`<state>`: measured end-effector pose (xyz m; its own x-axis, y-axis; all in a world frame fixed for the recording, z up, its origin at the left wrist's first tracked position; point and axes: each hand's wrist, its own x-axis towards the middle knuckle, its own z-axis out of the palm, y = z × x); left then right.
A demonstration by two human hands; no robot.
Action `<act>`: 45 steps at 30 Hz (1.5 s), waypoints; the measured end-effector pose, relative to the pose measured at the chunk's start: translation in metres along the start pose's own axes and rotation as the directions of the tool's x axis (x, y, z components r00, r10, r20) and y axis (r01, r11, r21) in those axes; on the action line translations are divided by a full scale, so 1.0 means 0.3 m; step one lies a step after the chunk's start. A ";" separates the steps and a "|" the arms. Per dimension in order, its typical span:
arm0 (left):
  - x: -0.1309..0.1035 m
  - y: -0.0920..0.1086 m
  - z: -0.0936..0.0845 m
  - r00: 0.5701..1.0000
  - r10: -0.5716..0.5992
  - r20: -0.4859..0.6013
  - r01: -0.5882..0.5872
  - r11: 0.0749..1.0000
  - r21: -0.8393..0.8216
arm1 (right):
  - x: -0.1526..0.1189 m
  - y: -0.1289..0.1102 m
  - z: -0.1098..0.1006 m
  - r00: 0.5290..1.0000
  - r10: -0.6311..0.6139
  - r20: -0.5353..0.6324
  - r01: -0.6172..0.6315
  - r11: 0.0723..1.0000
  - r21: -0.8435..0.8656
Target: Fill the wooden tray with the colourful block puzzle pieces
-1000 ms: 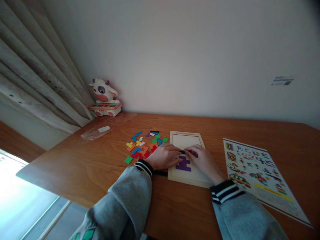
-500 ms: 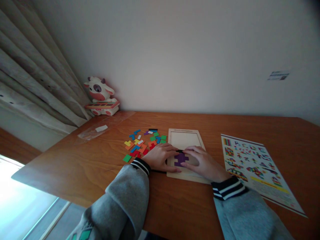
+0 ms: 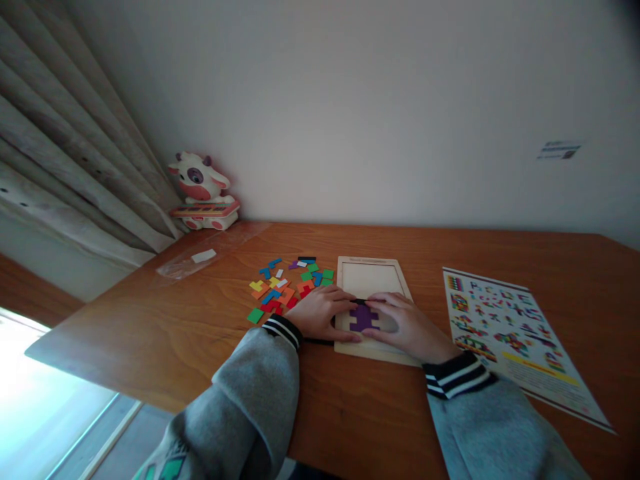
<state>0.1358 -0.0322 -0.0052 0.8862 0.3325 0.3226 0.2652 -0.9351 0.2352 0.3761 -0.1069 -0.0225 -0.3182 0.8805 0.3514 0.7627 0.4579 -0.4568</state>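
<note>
Left hand (image 3: 323, 312) and right hand (image 3: 407, 325) lying flat and open on the wooden puzzle tray (image 3: 373, 277), fingertips pressing purple pieces (image 3: 363, 318), gripping nothing, loose coloured pieces (image 3: 287, 287) just left on the desk (image 3: 200, 320)

From my feed, the wooden puzzle tray (image 3: 371, 265) sits flat just right of frame centre, pale with a raised rim, and its upper half is bare. The purple piece (image 3: 363, 318) lies flat inside its lower part, a chunky stepped shape. A thin black piece (image 3: 359, 302) sits right above it, touching its top edge, mostly hidden by fingers. The loose pile of pieces (image 3: 287, 287) is just left of the tray: red, orange, blue, green, yellow, all lying flat.
</note>
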 end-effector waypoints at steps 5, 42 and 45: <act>0.001 0.004 -0.003 1.000 -0.002 0.001 0.002 1.000 0.004 | -0.001 0.002 0.000 1.000 -0.008 -0.011 0.008 1.000 0.010; -0.010 -0.009 -0.028 0.998 -0.043 -0.037 0.045 0.999 0.028 | -0.009 0.004 -0.022 1.000 -0.010 0.001 0.010 1.000 0.009; -0.026 -0.030 -0.048 0.997 -0.062 -0.055 0.066 0.995 0.069 | -0.011 0.007 -0.028 0.996 0.054 -0.070 -0.053 0.998 0.024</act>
<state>0.1211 -0.0244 0.0034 0.8458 0.3965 0.3569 0.3490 -0.9172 0.1921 0.3836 -0.1098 -0.0178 -0.2363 0.8933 0.3823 0.7648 0.4137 -0.4940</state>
